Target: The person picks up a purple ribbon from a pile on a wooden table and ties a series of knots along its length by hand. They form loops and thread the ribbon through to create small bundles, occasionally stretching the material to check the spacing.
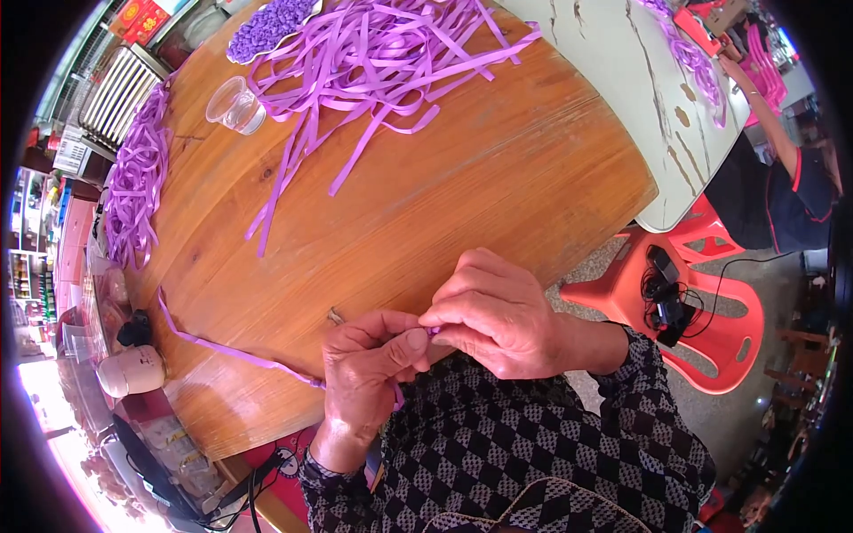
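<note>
My left hand (366,357) and my right hand (498,315) meet at the near edge of the wooden table (480,186), just above my lap. Thumb and finger of each are pinched together on a purple ribbon (235,353); only a tiny bit of it shows between the fingertips. From my left hand the ribbon trails leftward over the tabletop, and a short piece hangs below that hand. Whether a knot or fold is in the pinch is hidden. A large tangle of purple ribbons (373,67) lies across the far side.
Beside the tangle stand a clear plastic cup (236,107) and a dish of small purple pieces (274,28). Another ribbon heap (138,191) lines the left edge. On the right are a white marbled table (622,80), an orange chair (613,280) with black cables, and another person's arm (771,124).
</note>
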Motion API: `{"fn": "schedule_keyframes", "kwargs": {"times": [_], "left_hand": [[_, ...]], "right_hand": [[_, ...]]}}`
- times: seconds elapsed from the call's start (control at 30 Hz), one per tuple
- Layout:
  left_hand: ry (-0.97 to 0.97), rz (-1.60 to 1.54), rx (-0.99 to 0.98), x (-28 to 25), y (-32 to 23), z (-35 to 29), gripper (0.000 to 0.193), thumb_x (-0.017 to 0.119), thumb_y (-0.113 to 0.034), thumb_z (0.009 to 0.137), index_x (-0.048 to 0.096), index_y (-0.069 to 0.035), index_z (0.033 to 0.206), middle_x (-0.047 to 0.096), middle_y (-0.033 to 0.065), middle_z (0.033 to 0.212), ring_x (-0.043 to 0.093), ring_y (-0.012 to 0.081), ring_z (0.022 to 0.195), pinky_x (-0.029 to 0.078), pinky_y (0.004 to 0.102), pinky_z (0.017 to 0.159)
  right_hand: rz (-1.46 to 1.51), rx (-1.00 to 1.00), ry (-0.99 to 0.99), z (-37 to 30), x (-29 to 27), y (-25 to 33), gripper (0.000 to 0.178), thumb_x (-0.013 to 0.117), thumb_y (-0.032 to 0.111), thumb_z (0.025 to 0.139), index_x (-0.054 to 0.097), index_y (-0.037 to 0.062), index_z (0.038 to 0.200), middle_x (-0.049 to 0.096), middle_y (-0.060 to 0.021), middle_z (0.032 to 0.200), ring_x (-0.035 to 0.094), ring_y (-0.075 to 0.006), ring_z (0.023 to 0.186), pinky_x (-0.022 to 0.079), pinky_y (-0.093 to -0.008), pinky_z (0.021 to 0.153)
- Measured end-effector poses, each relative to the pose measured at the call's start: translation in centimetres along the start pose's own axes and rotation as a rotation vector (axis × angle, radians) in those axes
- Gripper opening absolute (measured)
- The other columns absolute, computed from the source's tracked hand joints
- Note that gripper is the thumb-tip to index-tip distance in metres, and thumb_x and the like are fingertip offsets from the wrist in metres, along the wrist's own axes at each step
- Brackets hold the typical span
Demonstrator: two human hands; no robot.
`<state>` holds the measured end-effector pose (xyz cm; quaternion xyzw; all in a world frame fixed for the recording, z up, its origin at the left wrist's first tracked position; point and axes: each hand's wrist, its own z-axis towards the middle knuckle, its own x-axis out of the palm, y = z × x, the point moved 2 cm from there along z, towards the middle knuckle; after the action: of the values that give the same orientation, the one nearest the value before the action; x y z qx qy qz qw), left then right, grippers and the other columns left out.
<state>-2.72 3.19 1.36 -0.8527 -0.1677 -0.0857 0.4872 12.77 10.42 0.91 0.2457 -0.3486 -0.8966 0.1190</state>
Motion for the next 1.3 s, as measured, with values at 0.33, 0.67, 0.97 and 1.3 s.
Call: {"fn": "schedule_keyframes", "kwargs": {"times": [0.33, 0.67, 0.97, 1.3], "left_hand": [[-0.053, -0.142, 0.013, -0.1, 1.0, 0.3, 0.02, 0.071, -0.013, 0.079, 0.064, 0.003, 0.089, 0.06, 0.0002, 0.068, 0.045, 0.0042, 0.051, 0.032, 0.017, 0.045], [-0.068, -0.179, 0.01, 0.4, 1.3, 0.3, 0.019, 0.071, -0.014, 0.079, 0.065, 0.002, 0.088, 0.058, -0.0013, 0.065, 0.042, 0.004, 0.049, 0.03, 0.018, 0.044], [-0.099, -0.147, 0.015, 0.6, 0.5, 0.1, 0.015, 0.07, -0.007, 0.079, 0.065, 0.004, 0.087, 0.058, -0.0018, 0.066, 0.041, 0.0034, 0.05, 0.03, 0.0177, 0.046], [-0.182, -0.138, 0.029, 1.1, 0.2, 0.5, 0.018, 0.073, -0.008, 0.072, 0.063, 0.005, 0.079, 0.056, 0.004, 0.057, 0.043, 0.0091, 0.042, 0.03, 0.0217, 0.039]], "right_hand": [[0.096, 0.094, 0.035, -0.2, -0.2, -0.3, 0.029, 0.075, -0.002, 0.063, 0.061, 0.0004, 0.088, 0.058, -0.0088, 0.08, 0.053, -0.0223, 0.066, 0.042, -0.0312, 0.055], [0.012, 0.013, -0.053, -0.5, 0.0, -0.1, 0.021, 0.07, -0.006, 0.065, 0.06, 0.0008, 0.083, 0.057, -0.0082, 0.076, 0.051, -0.0237, 0.064, 0.041, -0.0327, 0.053], [0.119, 0.063, -0.067, -0.4, -0.3, -0.7, 0.018, 0.068, -0.009, 0.067, 0.062, -0.0011, 0.082, 0.058, -0.0091, 0.075, 0.051, -0.0218, 0.061, 0.039, -0.0301, 0.05], [0.045, 0.063, 0.0, 0.2, 0.1, -0.2, 0.028, 0.076, 0.001, 0.063, 0.063, 0.0001, 0.088, 0.058, -0.0086, 0.081, 0.053, -0.0228, 0.068, 0.043, -0.0323, 0.056]]}}
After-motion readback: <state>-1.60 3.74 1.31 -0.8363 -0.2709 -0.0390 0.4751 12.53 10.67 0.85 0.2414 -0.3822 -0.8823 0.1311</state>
